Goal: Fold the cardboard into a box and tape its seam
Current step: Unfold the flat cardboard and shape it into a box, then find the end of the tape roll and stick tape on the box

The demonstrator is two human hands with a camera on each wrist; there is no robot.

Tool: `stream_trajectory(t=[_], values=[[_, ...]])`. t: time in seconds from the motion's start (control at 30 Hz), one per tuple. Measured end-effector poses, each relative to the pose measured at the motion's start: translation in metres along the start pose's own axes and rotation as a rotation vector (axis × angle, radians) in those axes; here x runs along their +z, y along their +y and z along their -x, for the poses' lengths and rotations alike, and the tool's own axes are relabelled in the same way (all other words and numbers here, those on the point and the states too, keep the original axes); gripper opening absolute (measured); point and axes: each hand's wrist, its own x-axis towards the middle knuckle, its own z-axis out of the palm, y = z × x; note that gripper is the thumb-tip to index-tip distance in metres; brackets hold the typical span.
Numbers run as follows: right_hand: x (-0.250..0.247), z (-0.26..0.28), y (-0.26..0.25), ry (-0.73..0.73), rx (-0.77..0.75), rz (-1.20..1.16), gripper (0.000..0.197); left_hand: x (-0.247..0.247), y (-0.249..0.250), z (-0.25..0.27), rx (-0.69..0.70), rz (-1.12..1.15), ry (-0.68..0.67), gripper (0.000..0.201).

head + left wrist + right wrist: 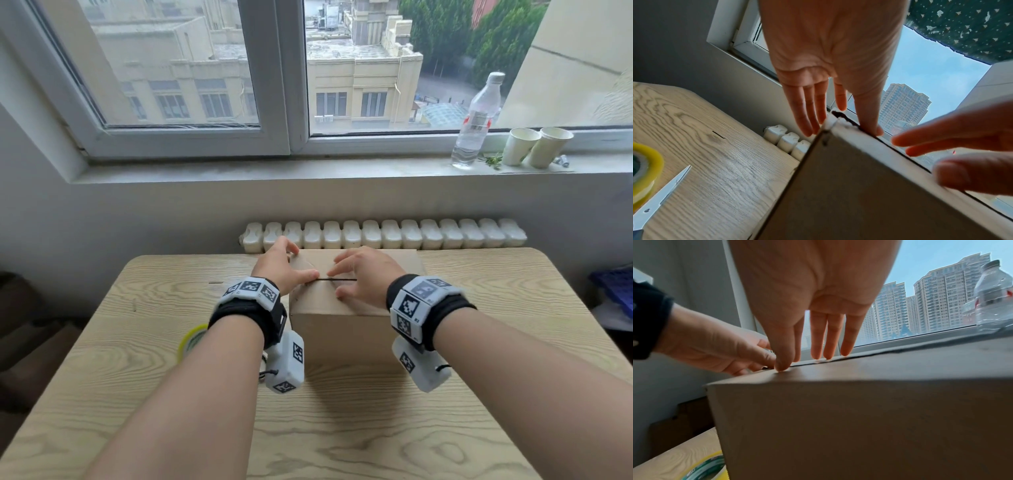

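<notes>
The cardboard box (342,329) stands in the middle of the table with its top flaps folded down. A dark seam (339,280) runs left to right across the top. My left hand (291,267) lies on the left end of the top, thumb on the seam (871,129) and straight fingers (809,116) reaching over the far-left edge. My right hand (352,274) rests on the top just right of it, with straight fingers (828,340) and thumb touching the flaps by the seam. A yellow tape roll (191,339) lies on the table left of the box.
A blade with a metal tip (663,194) lies beside the tape roll (645,170). The wooden table (376,428) ends at a white radiator (383,234) below the windowsill. A water bottle (476,120) and two paper cups (534,147) stand on the sill.
</notes>
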Motion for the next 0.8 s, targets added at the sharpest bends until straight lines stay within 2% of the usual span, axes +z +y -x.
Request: stream_trajectory(t=[0.07, 0.17, 0.33, 0.57, 0.63, 0.8], values=[[0.001, -0.004, -0.004, 0.003, -0.006, 0.014, 0.034, -0.003, -0.004, 0.000, -0.007, 0.081, -0.029, 0.057], [0.000, -0.008, -0.008, -0.014, 0.014, 0.030, 0.030, -0.015, -0.016, 0.001, -0.028, 0.187, -0.018, 0.043], [0.005, -0.016, -0.018, 0.026, 0.070, 0.047, 0.017, -0.040, -0.062, 0.005, -0.135, 0.082, 0.051, 0.013], [0.016, -0.022, -0.037, 0.103, 0.044, 0.112, 0.014, -0.045, -0.125, 0.026, -0.274, -0.028, 0.086, 0.012], [0.019, -0.023, -0.038, 0.128, 0.050, 0.117, 0.014, -0.042, -0.138, 0.032, -0.316, -0.061, 0.087, 0.005], [0.026, -0.021, -0.038, 0.183, 0.078, 0.102, 0.015, -0.026, -0.160, 0.037, -0.384, -0.110, 0.060, 0.011]])
